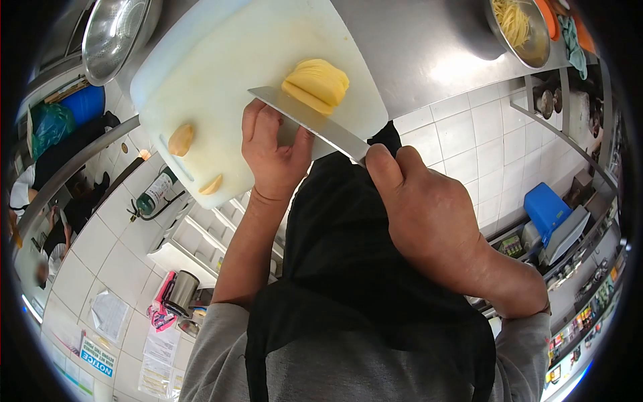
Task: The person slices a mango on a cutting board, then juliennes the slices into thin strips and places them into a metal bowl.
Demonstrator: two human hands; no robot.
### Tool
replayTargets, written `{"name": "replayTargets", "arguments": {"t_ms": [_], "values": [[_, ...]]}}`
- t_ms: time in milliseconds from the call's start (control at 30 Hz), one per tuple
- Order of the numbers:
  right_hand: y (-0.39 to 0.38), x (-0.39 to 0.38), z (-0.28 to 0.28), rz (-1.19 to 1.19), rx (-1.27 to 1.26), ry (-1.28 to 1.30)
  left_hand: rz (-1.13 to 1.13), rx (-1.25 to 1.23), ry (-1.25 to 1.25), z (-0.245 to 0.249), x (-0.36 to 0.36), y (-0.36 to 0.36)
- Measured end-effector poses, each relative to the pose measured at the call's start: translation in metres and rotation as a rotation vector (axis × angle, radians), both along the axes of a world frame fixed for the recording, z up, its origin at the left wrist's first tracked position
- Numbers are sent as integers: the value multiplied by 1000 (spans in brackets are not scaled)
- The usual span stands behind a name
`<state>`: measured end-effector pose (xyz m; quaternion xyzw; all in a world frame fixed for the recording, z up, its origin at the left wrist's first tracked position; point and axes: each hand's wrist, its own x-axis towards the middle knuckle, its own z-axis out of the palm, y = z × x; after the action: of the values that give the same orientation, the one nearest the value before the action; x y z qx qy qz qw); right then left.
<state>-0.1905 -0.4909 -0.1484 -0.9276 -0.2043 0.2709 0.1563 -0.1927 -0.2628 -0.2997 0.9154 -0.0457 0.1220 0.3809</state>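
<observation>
My right hand (429, 208) is closed round the handle of a kitchen knife (311, 120), whose wide blade slants up and left over the white cutting board (234, 47). Just beyond the blade lies a peeled yellow potato (316, 84), cut into slices that lean together. On the near side of the blade is my left hand (274, 151), its fingers bent and its thumb apart from them. The thumb and fingertips are close against the blade, and I see nothing held between them. Two pale pieces, a larger one (181, 139) and a small wedge (211, 185), lie at the board's left.
A steel bowl (115, 40) stands left of the board. Another metal bowl (541, 57) with thin yellow strips is at the upper right, beside a green cloth (573, 47). The steel counter (415, 67) ends at an edge above the tiled floor. People are at the far left.
</observation>
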Motion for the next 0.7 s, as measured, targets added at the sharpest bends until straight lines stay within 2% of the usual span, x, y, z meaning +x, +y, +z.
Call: {"name": "replayTargets", "arguments": {"t_ms": [167, 467, 567, 700], "values": [[7, 6, -18, -33, 85, -29, 6, -8, 46, 2, 0, -1], [0, 9, -6, -22, 21, 65, 31, -57, 58, 3, -1, -4], [2, 9, -25, -54, 125, 1, 27, -61, 43, 3, 0, -5], [8, 12, -29, -43, 76, 3, 13, -59, 38, 4, 2, -4]]}}
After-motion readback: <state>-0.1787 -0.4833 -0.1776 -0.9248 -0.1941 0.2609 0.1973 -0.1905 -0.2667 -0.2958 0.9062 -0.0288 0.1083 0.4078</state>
